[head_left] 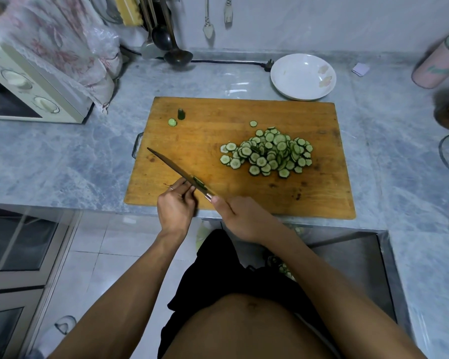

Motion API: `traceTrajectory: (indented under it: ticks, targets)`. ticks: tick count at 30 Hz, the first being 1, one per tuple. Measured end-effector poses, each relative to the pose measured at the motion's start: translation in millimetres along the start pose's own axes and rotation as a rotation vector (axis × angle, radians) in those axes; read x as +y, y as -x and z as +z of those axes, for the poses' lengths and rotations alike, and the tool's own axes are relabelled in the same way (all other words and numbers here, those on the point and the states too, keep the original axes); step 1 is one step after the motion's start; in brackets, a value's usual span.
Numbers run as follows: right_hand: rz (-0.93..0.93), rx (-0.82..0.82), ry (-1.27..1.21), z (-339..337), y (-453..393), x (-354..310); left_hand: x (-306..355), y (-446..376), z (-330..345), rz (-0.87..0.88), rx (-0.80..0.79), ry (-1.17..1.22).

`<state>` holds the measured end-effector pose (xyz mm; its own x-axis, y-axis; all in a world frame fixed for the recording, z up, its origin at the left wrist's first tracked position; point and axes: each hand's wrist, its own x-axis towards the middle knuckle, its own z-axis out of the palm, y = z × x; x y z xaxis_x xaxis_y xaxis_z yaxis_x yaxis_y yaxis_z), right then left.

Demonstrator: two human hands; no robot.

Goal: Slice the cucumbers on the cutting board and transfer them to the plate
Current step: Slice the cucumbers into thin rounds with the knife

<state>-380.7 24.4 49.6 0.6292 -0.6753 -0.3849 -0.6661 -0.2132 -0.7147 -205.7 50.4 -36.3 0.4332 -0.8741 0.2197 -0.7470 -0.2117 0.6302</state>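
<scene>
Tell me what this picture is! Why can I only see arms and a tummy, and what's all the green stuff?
The camera sits on a person's head and looks down, so you see what they see: their own arms and tummy. There is no machine here, just two bare hands. On the grey counter lies a wooden cutting board with a pile of cucumber slices on it. A cucumber end piece and one loose slice sit near the board's far left corner. The right hand holds a knife, and the left hand touches its blade, where some cucumber sticks. The white plate behind the board has no slices on it yet.
</scene>
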Motion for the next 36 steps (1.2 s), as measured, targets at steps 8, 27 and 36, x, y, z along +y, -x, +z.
traceTrajectory:
  ticks: [8,27,36]
  targets:
    - [-0.002,-0.001,-0.016,-1.9,9.7,-3.6,-4.2,2.5,3.1,-0.009,-0.013,-0.014]
    - [0.062,-0.004,-0.053,3.9,-9.1,-8.9,-6.1,-1.3,3.5,-0.01,-0.017,0.025]
    - [0.109,0.007,-0.044,13.0,-30.2,-15.5,-8.6,0.6,4.4,0.003,-0.031,0.016]
